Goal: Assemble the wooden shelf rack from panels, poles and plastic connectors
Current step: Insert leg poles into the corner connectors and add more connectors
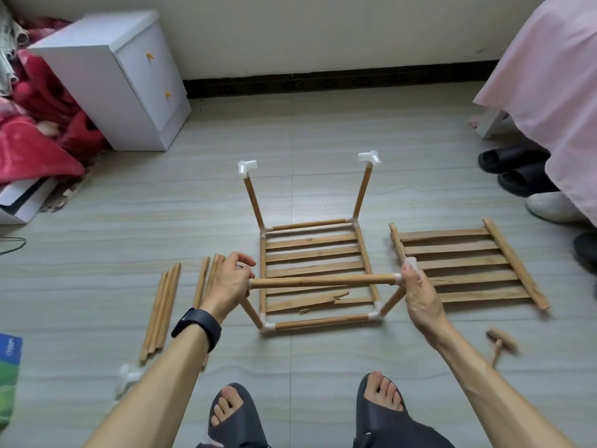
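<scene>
Half-built rack (318, 270) upright on floor; spare panel (465, 266) beside; loose poles (161, 312) left.

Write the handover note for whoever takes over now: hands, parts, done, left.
Left hand grips the front crossbar at its left end; right hand grips the corner connector at its right end.
Done: bottom panel framed, four uprights in, rear connectors fitted.
Left: seat the crossbar, add other top rails, mount second panel lying on the right.
Spare poles lie left; mallet right.
</scene>
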A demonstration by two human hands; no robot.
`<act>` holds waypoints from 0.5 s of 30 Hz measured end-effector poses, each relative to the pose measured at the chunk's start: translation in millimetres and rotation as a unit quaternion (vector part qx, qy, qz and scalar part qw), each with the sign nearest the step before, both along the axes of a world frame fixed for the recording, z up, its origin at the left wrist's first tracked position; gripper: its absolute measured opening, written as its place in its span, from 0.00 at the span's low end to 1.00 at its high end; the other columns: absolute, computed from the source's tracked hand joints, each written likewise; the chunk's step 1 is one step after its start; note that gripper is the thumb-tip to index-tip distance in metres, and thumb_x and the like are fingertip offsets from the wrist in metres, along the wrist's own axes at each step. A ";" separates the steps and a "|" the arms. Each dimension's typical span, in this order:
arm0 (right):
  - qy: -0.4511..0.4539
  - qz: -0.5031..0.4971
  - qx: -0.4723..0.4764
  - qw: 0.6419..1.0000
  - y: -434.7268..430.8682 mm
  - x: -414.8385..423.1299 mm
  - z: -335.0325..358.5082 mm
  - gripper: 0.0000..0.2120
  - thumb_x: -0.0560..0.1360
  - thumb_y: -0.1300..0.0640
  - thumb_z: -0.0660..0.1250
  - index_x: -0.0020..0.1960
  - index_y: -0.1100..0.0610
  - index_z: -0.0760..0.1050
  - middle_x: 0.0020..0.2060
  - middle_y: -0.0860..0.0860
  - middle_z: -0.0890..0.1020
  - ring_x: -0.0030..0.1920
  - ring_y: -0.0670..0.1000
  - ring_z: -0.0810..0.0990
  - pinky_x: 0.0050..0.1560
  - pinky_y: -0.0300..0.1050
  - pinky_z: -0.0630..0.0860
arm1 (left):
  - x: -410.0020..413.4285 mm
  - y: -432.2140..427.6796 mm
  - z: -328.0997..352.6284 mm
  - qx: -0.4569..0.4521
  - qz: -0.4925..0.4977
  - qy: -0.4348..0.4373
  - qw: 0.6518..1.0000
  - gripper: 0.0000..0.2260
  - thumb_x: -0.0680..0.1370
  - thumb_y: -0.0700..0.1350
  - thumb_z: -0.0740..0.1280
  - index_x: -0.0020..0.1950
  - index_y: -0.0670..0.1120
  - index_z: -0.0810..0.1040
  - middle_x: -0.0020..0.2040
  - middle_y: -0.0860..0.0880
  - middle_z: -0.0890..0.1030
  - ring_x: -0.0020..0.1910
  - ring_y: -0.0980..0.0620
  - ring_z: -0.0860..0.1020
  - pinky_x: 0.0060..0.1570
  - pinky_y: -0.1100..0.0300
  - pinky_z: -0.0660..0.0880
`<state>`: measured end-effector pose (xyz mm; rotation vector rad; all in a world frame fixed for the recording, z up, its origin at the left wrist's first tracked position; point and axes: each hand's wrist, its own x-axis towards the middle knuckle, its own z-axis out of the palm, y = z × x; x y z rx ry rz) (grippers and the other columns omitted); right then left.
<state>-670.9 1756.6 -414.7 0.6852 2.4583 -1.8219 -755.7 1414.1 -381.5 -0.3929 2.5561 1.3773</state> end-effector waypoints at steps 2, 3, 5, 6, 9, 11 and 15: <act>-0.002 -0.012 -0.008 1.000 -2.2 0.4 1.5 0.32 0.77 0.29 0.52 0.49 0.57 0.76 0.47 0.60 0.77 0.49 0.55 0.76 0.45 0.42 0.69 | -0.8 0.9 -2.8 -0.006 0.001 0.001 1.000 0.10 0.81 0.38 0.58 0.50 0.51 0.76 0.44 0.47 0.79 0.37 0.50 0.77 0.32 0.60 0.73; -0.008 -0.013 -0.013 1.000 -3.7 -1.5 2.7 0.31 0.77 0.29 0.52 0.48 0.55 0.76 0.47 0.56 0.77 0.52 0.58 0.76 0.46 0.43 0.69 | 0.7 1.6 -4.5 -0.007 0.004 0.004 1.000 0.10 0.81 0.38 0.58 0.49 0.51 0.75 0.44 0.47 0.78 0.38 0.50 0.77 0.32 0.60 0.73; -0.021 -0.014 -0.021 0.999 -5.3 -7.8 3.4 0.28 0.80 0.30 0.52 0.49 0.53 0.76 0.51 0.52 0.78 0.56 0.57 0.75 0.54 0.49 0.68 | 4.9 2.9 -7.2 -0.010 0.009 0.015 1.000 0.10 0.81 0.38 0.58 0.49 0.51 0.75 0.44 0.47 0.77 0.40 0.50 0.77 0.34 0.59 0.73; -0.026 -0.016 -0.019 0.999 -5.7 -10.1 3.2 0.26 0.81 0.32 0.52 0.49 0.52 0.76 0.54 0.53 0.79 0.58 0.56 0.74 0.57 0.51 0.66 | 6.7 3.6 -7.0 -0.014 0.010 0.023 1.000 0.10 0.81 0.39 0.57 0.49 0.51 0.74 0.44 0.47 0.77 0.41 0.50 0.77 0.35 0.58 0.73; -0.032 -0.011 -0.008 0.999 -7.1 -11.9 2.3 0.25 0.81 0.33 0.52 0.50 0.52 0.76 0.56 0.55 0.79 0.61 0.55 0.74 0.59 0.53 0.66 | 7.6 7.3 -2.7 -0.028 0.017 0.039 0.999 0.10 0.80 0.38 0.57 0.48 0.50 0.74 0.45 0.49 0.74 0.42 0.51 0.76 0.37 0.57 0.73; -0.033 -0.011 -0.008 0.999 -7.1 -11.0 5.4 0.25 0.80 0.32 0.52 0.49 0.52 0.75 0.55 0.54 0.79 0.61 0.56 0.74 0.61 0.56 0.68 | 10.3 9.2 -0.9 -0.044 0.018 0.040 0.998 0.10 0.80 0.38 0.56 0.49 0.50 0.74 0.46 0.50 0.75 0.44 0.51 0.76 0.37 0.59 0.71; -0.052 -0.016 0.006 0.998 -13.3 -11.7 13.6 0.28 0.77 0.28 0.48 0.53 0.49 0.74 0.57 0.54 0.78 0.62 0.58 0.74 0.60 0.56 0.69 | 14.9 9.7 4.7 -0.042 -0.009 0.021 0.999 0.08 0.82 0.40 0.55 0.54 0.49 0.73 0.48 0.47 0.77 0.44 0.49 0.78 0.35 0.59 0.72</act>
